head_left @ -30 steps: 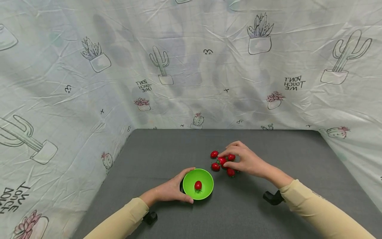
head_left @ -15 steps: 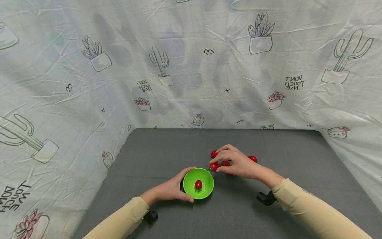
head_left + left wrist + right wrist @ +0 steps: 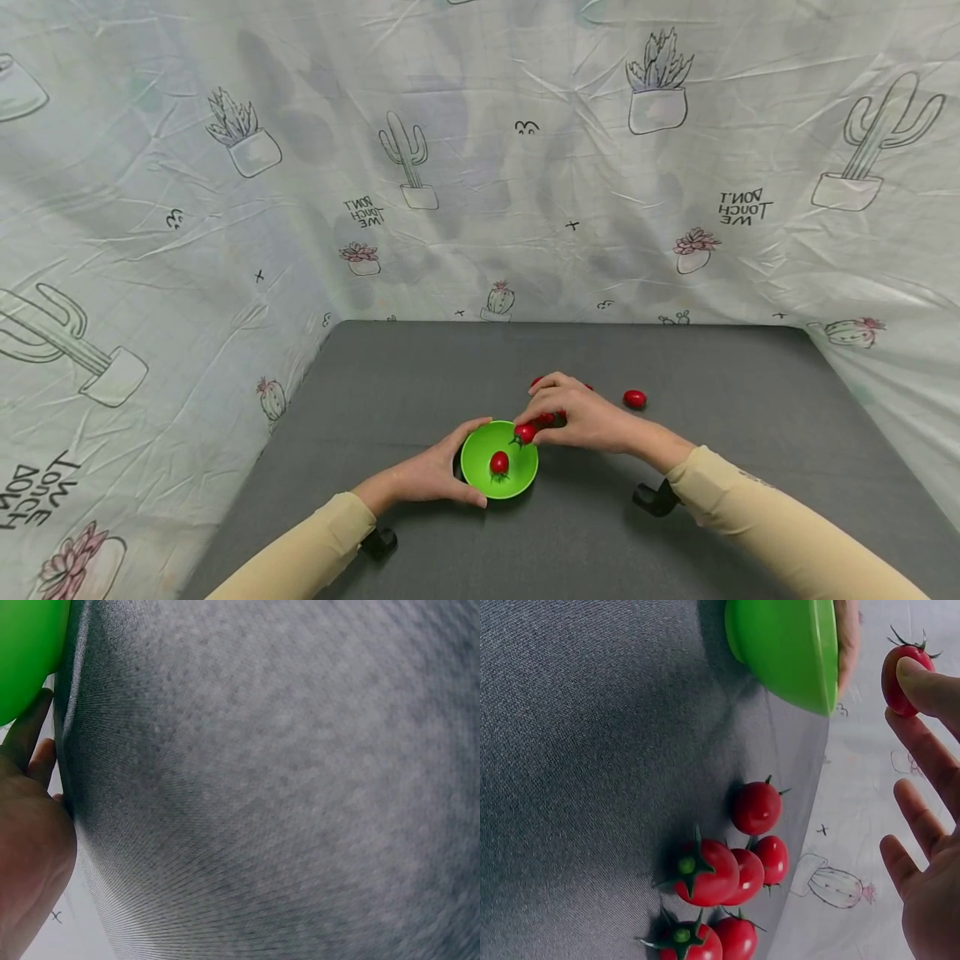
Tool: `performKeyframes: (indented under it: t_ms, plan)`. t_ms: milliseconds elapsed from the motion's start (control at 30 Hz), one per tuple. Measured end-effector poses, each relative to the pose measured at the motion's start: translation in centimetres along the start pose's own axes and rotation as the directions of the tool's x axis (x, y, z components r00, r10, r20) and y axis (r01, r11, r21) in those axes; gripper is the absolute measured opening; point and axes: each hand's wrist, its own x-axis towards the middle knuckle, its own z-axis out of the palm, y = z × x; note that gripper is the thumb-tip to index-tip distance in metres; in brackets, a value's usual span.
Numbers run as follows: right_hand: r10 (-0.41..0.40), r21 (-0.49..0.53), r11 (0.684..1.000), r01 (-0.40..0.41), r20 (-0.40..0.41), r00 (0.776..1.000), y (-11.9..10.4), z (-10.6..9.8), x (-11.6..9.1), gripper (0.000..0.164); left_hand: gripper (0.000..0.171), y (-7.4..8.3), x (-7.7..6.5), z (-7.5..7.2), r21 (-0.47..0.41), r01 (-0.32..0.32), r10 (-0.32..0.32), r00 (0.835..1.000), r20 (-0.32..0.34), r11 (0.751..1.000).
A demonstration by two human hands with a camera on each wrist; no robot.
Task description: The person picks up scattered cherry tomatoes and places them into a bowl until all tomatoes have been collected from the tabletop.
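Observation:
My left hand holds the side of a small green bowl, thumb at the near side and fingers at the far side. One cherry tomato with a green stem lies inside the bowl. Between thumb and fingertips, my right hand pinches another cherry tomato at the bowl's right rim, above the table. In the right wrist view several more tomatoes sit in a group on the table; the head view shows them partly hidden behind my right hand. The left wrist view catches only part of the bowl.
A single tomato lies apart, right of the group. The grey table is enclosed by a pale curtain printed with potted cacti. Black camera mounts hang at both wrists.
My right hand has picked up a tomato from the group and carried it left and nearer, to the bowl's rim. One tomato has shifted right, away from the others. The left hand stays at the bowl.

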Motion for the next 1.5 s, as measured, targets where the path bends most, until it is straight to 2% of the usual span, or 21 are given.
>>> performKeyframes:
  t_ms: [633, 1233, 1500]
  plan:
    - [-0.009, -0.077, 0.997, 0.016, 0.085, 0.996, 0.2, 1.7, 0.2, 0.033, 0.107, -0.1, -0.1, 0.0, 0.013, 0.012, -0.012, 1.000, 0.006, 1.000]
    - [-0.031, -0.163, 0.985, 0.047, 0.097, 0.995, 0.1, 2.2, 0.2, 0.034, 0.108, 0.1, -0.2, -0.1, -0.003, 0.006, -0.006, 1.000, 0.009, 1.000]
    - [-0.019, -0.154, 0.988, 0.032, 0.085, 0.996, 0.0, 2.0, 0.0, 0.036, 0.108, 0.1, -0.2, 0.0, -0.001, 0.000, 0.000, 1.000, 0.005, 1.000]
